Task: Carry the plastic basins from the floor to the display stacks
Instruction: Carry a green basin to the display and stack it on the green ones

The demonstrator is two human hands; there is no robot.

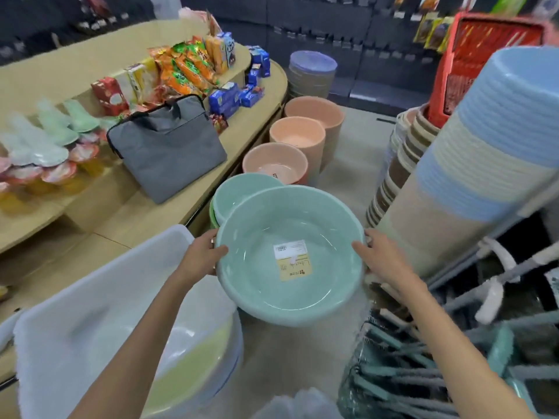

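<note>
I hold a large mint-green basin (326,225) with a paper label inside, level in the air over the floor. My left hand (201,255) grips its left rim and my right hand (382,258) grips its right rim. Just behind it stands a stack of green basins (239,192), partly hidden by the one I carry. Further back are three stacks of peach basins (273,161), and a grey-blue stack (313,68) at the far end.
A wooden display table (169,213) with snacks and a grey bag (169,146) runs along the left. White tubs (90,313) sit at lower left. Tall blue and beige basin stacks (484,152) and a red basket (484,62) stand right, with racks below.
</note>
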